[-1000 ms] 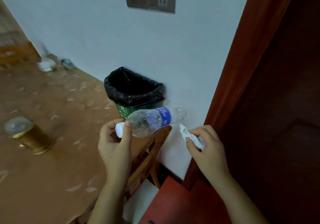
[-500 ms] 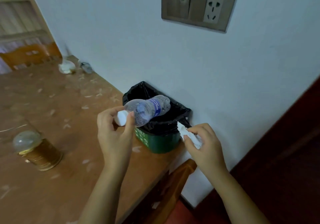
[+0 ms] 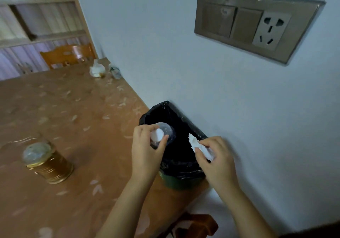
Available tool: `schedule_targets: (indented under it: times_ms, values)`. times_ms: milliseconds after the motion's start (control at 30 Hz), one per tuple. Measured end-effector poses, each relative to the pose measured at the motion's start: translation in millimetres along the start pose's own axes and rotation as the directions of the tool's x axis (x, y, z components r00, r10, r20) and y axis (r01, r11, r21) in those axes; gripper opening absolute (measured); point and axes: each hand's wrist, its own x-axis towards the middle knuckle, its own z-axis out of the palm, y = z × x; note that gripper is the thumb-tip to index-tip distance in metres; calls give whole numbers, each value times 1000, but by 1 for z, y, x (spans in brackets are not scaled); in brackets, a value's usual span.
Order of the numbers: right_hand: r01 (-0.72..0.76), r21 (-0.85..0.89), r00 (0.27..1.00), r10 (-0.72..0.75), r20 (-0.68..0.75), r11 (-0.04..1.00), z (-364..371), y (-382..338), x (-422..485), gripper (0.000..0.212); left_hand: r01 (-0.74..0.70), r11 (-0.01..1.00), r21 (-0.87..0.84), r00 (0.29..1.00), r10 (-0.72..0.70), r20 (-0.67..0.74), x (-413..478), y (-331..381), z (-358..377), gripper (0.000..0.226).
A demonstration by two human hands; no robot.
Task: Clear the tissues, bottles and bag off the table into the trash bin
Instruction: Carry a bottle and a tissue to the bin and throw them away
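A green trash bin lined with a black bag stands on the table's near right corner against the wall. My left hand grips a clear plastic bottle by its white cap end, the bottle pointing down into the bin's mouth. My right hand pinches a crumpled white tissue over the bin's right rim. At the table's far end lie a crumpled white bag or tissue and another small clear bottle.
The brown patterned table runs along the pale wall. A gold tin with a clear lid stands at the left. A wooden chair is at the far end, another chair's back below the corner. A switch-and-socket panel is on the wall.
My view has swung over the bin. My left hand has tipped the bottle from lying sideways to pointing down into the bin. The right hand with the tissue has come over the rim.
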Motion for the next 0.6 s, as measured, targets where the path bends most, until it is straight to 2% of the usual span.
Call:
schedule_targets:
  times_ms: [100,200,333,500,600]
  values:
    - [0,11,1000,0,1,1000,3,9,11,9,-3,998,68,999,1,38,5,-9,18,25]
    - [5,-6,1000,-5,1,1000,4,19,19,9,-21,991,135,990,2,139,6,-14,33,26]
    - [-8,11,1000,7,19,1000,7,29,27,7,-13,993,115,964,-18,264,-2,-14,43,31]
    - [1,12,996,-2,84,1000,17,33,34,14,-14,984,176,968,-31,249,-7,-16,37,31]
    - [14,9,992,-15,123,1000,25,31,38,9,-21,976,218,977,-26,213,-8,-19,27,30]
